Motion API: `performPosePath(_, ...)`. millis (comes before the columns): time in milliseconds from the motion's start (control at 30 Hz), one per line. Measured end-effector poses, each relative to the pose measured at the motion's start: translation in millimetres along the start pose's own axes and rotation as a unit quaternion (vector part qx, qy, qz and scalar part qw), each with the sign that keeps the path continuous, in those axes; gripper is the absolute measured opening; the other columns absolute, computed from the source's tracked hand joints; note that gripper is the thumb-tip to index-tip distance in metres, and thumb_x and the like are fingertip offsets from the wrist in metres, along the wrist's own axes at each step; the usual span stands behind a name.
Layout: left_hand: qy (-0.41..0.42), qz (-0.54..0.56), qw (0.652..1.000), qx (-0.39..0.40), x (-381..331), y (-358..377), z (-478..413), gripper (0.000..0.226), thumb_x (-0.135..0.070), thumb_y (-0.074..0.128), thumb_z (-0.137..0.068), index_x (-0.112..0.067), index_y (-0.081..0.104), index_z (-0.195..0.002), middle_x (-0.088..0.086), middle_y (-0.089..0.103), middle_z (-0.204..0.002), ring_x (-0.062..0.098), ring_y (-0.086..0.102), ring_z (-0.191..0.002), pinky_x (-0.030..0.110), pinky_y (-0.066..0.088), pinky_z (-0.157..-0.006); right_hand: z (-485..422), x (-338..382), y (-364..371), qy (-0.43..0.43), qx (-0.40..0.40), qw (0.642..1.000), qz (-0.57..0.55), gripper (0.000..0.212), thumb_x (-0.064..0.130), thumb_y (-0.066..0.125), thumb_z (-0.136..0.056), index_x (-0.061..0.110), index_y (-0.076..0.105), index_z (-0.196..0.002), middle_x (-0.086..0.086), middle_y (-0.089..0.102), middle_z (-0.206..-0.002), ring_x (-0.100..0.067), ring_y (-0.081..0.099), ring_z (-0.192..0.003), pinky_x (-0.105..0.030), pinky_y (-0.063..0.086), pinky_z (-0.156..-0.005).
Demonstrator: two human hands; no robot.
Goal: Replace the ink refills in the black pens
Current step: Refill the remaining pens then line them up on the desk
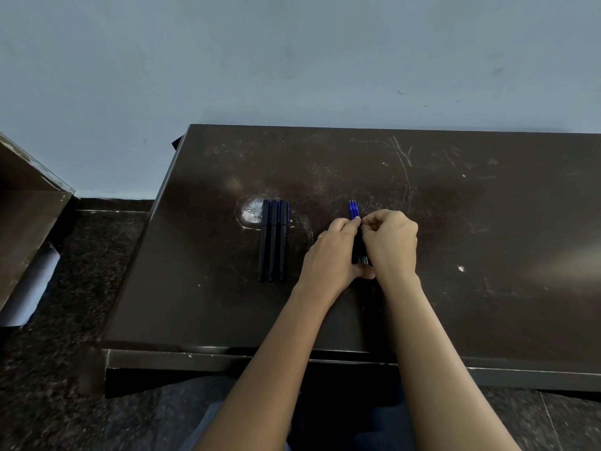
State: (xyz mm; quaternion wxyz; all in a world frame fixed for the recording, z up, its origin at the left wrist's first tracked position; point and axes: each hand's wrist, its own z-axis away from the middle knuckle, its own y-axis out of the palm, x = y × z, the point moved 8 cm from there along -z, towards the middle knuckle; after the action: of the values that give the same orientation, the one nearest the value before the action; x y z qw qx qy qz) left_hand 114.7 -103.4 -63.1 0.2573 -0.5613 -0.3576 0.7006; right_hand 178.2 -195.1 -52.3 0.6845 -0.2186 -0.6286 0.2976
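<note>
Three black pens (pixel 273 239) lie side by side on the dark table (pixel 487 239), left of my hands, pointing away from me. A small bundle of ink refills (pixel 353 209) with blue tips lies between my hands; only the tips and the near ends show. My left hand (pixel 331 255) pinches the bundle near its blue tips, thumb at the near end. My right hand (pixel 390 242) curls over the bundle from the right, fingertips meeting the left hand's fingers on the refills.
A worn pale patch (pixel 252 211) marks the table just left of the pens. The table's left edge (pixel 143 236) drops to a speckled floor. A brown cabinet (pixel 26 209) stands at the far left. A pale wall lies behind.
</note>
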Motion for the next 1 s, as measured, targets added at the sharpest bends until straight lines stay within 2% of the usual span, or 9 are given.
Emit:
performPosePath(100,0.002,-0.002,1.0,-0.003,-0.4,-0.6,0.4,0.086,-0.029,0.077,-0.074,-0.018,0.032,-0.147,-0.001,0.041,-0.138,0.025,0.056,-0.107,0.043,0.051,-0.088,-0.5,0.4,0.8,-0.002,0.0,1.0,0.001,0.016,0.009,0.058,-0.086,0.014,0.073,-0.088,-0.007,0.071,-0.084,-0.024,0.068,-0.077,-0.031,0.054,-0.067)
performPosePath(200,0.007,-0.005,1.0,-0.006,-1.2,-0.9,0.2,0.083,-0.029,0.077,-0.074,-0.018,0.035,-0.145,-0.002,0.043,-0.137,0.024,0.056,-0.107,0.041,0.051,-0.088,-1.2,-0.2,1.5,-0.003,-0.001,1.0,0.0,0.017,0.008,0.057,-0.085,0.015,0.073,-0.087,-0.008,0.07,-0.084,-0.025,0.068,-0.078,-0.035,0.057,-0.069)
performPosePath(367,0.013,-0.009,1.0,-0.014,-2.7,-1.8,0.4,0.079,-0.029,0.077,-0.074,-0.016,0.039,-0.142,0.0,0.044,-0.137,0.022,0.052,-0.118,0.041,0.05,-0.092,-1.5,-1.3,1.4,-0.002,-0.001,1.0,-0.003,0.016,0.008,0.058,-0.083,0.015,0.073,-0.086,-0.008,0.071,-0.085,-0.025,0.067,-0.079,-0.033,0.055,-0.069)
performPosePath(700,0.016,-0.016,1.0,-0.017,-4.4,-4.7,1.2,0.072,-0.028,0.077,-0.074,-0.015,0.044,-0.137,0.001,0.047,-0.136,0.023,0.052,-0.119,0.04,0.049,-0.093,-2.5,-1.8,1.6,0.001,-0.005,1.0,-0.003,0.017,0.008,0.058,-0.084,0.012,0.073,-0.09,-0.009,0.071,-0.089,-0.027,0.067,-0.085,-0.035,0.055,-0.073)
performPosePath(1000,0.018,-0.017,1.0,-0.016,-5.8,-6.6,2.8,0.069,-0.027,0.077,-0.074,-0.016,0.045,-0.134,0.0,0.05,-0.131,0.022,0.057,-0.109,0.036,0.048,-0.084,-3.4,-2.7,2.5,-0.004,-0.004,1.0,-0.013,0.018,0.007,0.057,-0.085,0.012,0.073,-0.089,-0.009,0.071,-0.089,-0.025,0.066,-0.085,-0.032,0.053,-0.073)
